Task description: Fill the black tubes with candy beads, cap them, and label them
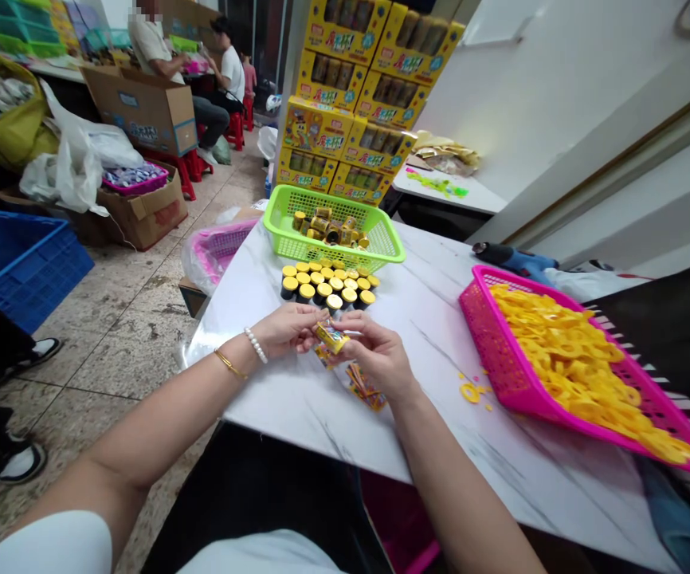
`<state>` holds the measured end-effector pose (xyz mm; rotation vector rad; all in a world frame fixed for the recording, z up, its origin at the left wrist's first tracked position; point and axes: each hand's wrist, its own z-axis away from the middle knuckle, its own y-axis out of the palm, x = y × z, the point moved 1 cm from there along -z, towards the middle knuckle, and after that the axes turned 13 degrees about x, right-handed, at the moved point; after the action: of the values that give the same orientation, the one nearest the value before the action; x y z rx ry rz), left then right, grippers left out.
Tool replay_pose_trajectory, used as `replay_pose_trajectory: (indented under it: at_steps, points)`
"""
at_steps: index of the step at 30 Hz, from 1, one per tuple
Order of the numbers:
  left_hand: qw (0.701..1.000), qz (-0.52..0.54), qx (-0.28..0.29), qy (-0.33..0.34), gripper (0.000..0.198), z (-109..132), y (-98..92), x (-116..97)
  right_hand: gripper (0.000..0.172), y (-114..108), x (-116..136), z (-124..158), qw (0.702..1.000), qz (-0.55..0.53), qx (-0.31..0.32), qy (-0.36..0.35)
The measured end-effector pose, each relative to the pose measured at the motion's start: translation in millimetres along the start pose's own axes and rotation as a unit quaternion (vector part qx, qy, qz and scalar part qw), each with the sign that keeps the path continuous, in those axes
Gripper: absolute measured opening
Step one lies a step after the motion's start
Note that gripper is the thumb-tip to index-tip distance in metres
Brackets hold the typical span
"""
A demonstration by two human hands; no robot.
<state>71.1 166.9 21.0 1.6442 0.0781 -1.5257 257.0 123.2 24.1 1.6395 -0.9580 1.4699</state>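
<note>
Between my two hands is a small yellow printed canister, tilted, above the marble-patterned table. My right hand has its thumb and fingers closed round the canister's right side. The fingers of my left hand are pinched together at its upper left end. Beneath the hands lie colourful printed labels or wrappers. Just beyond them stand rows of dark canisters with yellow lids. Behind these, a green basket holds several yellow canisters lying loosely.
A pink basket of yellow plastic pieces stands at the right, a yellow ring beside it. Behind it lies a blue heat gun. Yellow boxes are stacked behind the green basket. People sit at the back left; someone's feet show at left.
</note>
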Motion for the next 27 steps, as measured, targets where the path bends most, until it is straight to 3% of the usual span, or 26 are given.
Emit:
replay_pose_trajectory:
  at_steps: [4, 6, 10, 14, 20, 24, 27]
  points:
    - [1.0, 0.001, 0.029, -0.008, 0.058, 1, 6.9, -1, 0.029, 1, 0, 0, 0.998, 0.004, -0.052, -0.037]
    - [0.999, -0.026, 0.04, -0.017, 0.056, 2, 8.5, -2, 0.029, 2, 1, 0, 0.998, 0.001, -0.049, -0.033]
    - [0.998, -0.054, 0.01, -0.034, 0.059, 2, 8.2, -2, 0.028, 3, 1, 0, 0.999, 0.012, -0.014, -0.028]
    - [0.997, -0.049, 0.04, -0.042, 0.061, 3, 10.5, -2, 0.023, 4, 1, 0, 0.997, -0.013, -0.043, -0.059]
    - [0.996, -0.071, -0.016, -0.056, 0.066, 3, 11.5, 0, 0.025, 7, 1, -2, 0.995, 0.047, -0.046, -0.069]
    - [0.997, -0.06, -0.009, -0.054, 0.056, 3, 12.9, -3, 0.011, 3, 1, -3, 0.993, 0.046, -0.053, -0.099]
    - [0.995, -0.071, -0.021, -0.069, 0.057, 4, 12.3, -4, 0.028, 4, -1, -3, 0.996, 0.045, -0.011, -0.082]
